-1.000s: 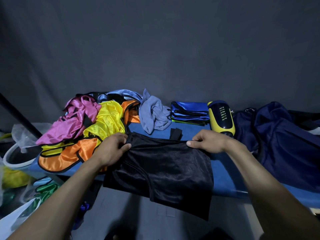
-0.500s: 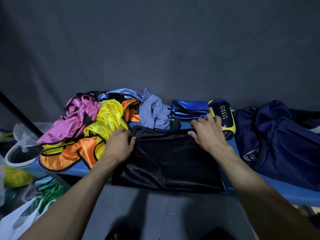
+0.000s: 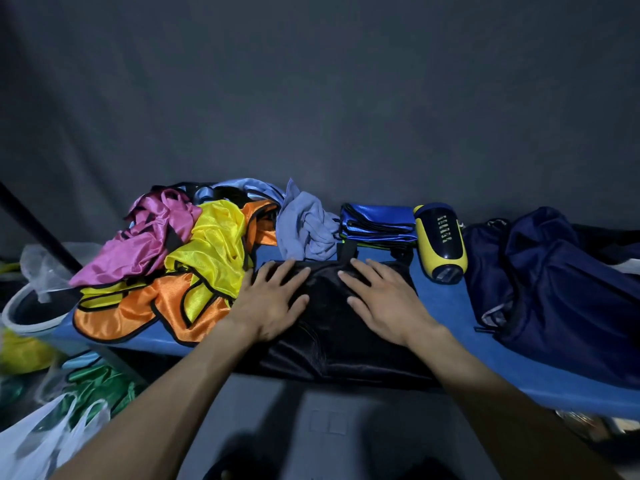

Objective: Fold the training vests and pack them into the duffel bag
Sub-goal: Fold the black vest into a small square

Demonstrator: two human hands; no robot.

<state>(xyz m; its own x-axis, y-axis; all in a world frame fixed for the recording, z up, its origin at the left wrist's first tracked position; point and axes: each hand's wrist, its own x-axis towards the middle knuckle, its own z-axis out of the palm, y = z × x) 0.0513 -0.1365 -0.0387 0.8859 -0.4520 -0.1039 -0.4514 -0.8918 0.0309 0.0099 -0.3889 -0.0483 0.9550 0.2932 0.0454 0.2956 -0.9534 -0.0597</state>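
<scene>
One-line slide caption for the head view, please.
Both hands, left hand and right hand, press flat on the folded black vest beside unfolded coloured vests.

One black vest (image 3: 332,327), one yellow-and-black bottle (image 3: 440,242), one navy duffel bag (image 3: 561,292). Two hands: left hand (image 3: 270,303), right hand (image 3: 384,299). One stack of folded blue vests (image 3: 377,223).

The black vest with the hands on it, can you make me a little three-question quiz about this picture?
1. True or false: both hands lie flat on the black vest.
2. Which lies right of the folded blue vests: A) yellow bottle, B) pink vest?
3. What colour is the duffel bag?

Key: 1 true, left hand and right hand press with straight fingers. 2 A. 3 navy blue.
</scene>
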